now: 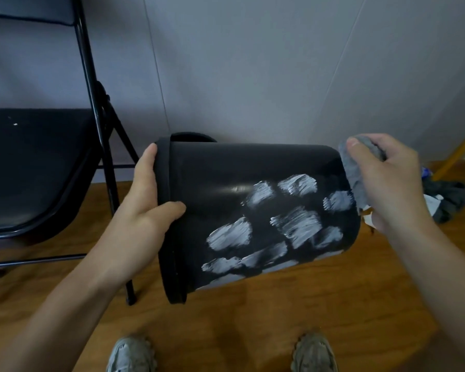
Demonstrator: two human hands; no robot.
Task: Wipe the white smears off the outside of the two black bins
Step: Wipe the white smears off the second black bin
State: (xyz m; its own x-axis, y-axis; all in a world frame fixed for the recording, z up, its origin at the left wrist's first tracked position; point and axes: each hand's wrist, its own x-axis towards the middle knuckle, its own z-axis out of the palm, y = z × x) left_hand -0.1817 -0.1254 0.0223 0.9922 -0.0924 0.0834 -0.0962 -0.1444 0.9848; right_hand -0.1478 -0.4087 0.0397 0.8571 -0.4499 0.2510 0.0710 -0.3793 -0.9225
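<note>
Bin (226,210), black, sideways, white-smeared; left hand (148,208) grips its rim, right hand (387,183) clutches grey cloth (355,178).

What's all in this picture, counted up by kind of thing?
Bins: 1
Cloths: 1
Chairs: 1
Shoes: 2
Hands: 2, left hand, right hand
Total: 7
</note>
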